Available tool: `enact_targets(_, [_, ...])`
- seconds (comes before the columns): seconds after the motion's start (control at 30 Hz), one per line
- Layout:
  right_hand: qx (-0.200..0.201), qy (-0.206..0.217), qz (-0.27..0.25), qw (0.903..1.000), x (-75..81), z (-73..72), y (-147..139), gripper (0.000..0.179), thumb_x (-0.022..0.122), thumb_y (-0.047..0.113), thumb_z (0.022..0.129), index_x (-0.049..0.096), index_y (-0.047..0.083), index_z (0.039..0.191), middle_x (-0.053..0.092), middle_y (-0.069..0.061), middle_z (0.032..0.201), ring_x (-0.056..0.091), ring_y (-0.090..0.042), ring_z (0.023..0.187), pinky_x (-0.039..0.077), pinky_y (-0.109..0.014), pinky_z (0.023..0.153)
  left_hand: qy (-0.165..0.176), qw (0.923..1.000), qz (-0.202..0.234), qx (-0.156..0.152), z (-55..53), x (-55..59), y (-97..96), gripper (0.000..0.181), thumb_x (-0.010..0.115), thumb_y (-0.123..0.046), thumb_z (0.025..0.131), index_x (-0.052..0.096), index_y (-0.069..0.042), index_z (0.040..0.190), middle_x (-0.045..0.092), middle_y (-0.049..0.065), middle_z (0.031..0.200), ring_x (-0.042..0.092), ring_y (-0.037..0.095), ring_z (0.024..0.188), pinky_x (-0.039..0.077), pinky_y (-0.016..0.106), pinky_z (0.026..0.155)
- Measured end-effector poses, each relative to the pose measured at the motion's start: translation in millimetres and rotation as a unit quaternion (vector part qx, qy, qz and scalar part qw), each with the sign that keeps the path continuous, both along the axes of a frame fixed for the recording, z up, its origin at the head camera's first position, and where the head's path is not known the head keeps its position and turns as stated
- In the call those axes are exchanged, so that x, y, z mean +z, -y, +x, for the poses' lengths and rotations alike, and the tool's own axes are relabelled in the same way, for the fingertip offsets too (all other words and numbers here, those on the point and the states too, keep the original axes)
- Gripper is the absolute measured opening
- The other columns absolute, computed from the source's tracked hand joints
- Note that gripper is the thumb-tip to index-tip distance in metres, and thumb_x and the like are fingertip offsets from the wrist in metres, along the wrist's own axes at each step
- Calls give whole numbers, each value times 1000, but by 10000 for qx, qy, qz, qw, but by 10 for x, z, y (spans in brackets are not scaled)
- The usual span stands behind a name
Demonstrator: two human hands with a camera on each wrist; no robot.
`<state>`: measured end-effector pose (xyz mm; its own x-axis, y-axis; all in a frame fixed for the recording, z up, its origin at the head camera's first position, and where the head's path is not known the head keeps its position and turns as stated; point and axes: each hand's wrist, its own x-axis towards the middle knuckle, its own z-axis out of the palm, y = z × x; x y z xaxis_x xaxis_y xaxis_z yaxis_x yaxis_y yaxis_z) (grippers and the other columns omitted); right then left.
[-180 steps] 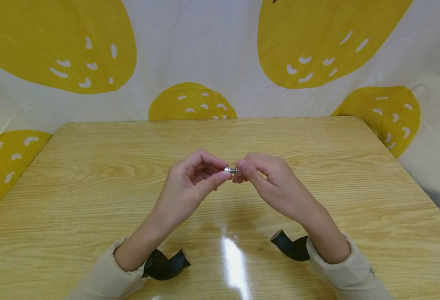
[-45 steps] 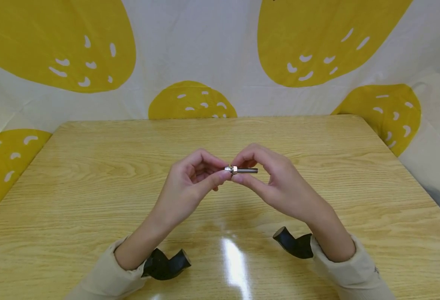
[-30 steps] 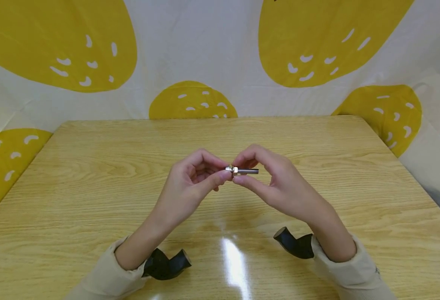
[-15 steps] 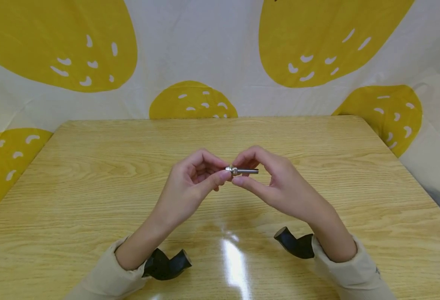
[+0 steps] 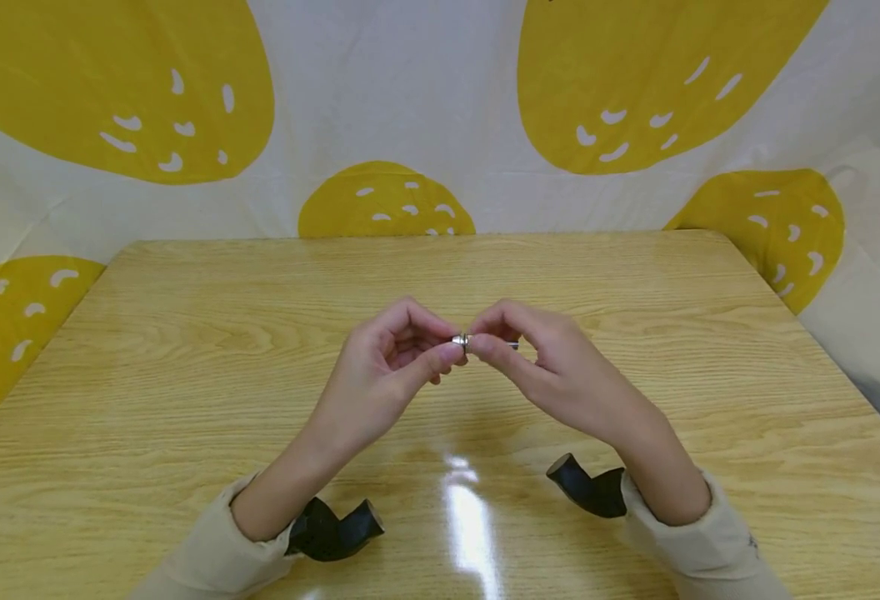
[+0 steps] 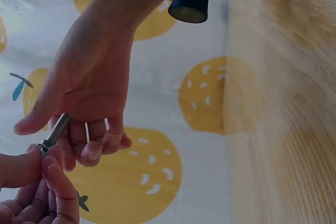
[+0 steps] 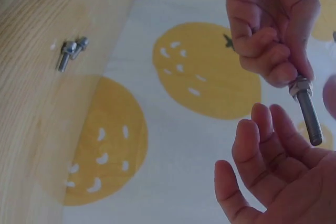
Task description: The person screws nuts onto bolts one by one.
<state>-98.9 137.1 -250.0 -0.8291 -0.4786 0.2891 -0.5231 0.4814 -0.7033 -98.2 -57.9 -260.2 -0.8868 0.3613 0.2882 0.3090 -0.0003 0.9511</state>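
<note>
My left hand (image 5: 372,367) pinches the head of a silver bolt (image 7: 311,119) between thumb and forefinger, above the table's middle. A nut (image 7: 300,88) sits on the threads close to the head, and the shank sticks out toward my right hand (image 5: 560,358). In the head view the right thumb overlaps the nut and most of the shank. Both wrist views show the right thumb and fingers spread loosely around the bolt (image 6: 56,129), with gaps between them and the nut.
Two more bolts with nuts (image 7: 68,49) lie on the wooden table (image 5: 260,292) in the right wrist view. A white cloth with yellow fruit shapes (image 5: 395,100) hangs behind the table. Black curved pieces (image 5: 338,529) are worn at both wrists.
Compared with six seconds ago, the nut sits nearer the bolt head. Over the last half second my right thumb has moved up across the nut and shank. The left hand has barely moved.
</note>
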Motion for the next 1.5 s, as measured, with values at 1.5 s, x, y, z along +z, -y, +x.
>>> enact_targets(1.5, [668, -1382, -517, 9868, -8, -11, 48, 13, 63, 1, 86, 58, 6, 97, 59, 0, 94, 55, -9, 91, 47, -24, 84, 116, 9999, 6, 11, 4, 14, 23, 10, 60, 1, 88, 57, 2, 97, 64, 15, 88, 59, 15, 71, 51, 25, 62])
